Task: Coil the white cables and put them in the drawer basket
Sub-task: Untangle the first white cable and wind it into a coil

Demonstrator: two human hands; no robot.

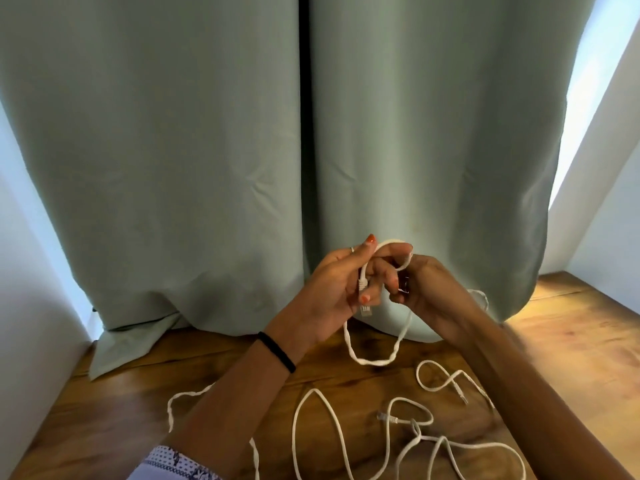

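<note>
Loose white cables (408, 431) sprawl over the wooden table's (571, 341) near edge. Left hand (332, 289) pinches one cable's connector end (364, 299) (clear plug hanging down); right hand (426, 285) grips its loop (394, 243).

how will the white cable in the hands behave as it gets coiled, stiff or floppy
Probably floppy: the cable sags in a slack loop below the hands, left and right. It likely keeps some kink, since its hanging run looks wavy rather than smooth. It seems light, pinched in fingertips alone. The loose cables on the floor may drag or tangle.
</note>
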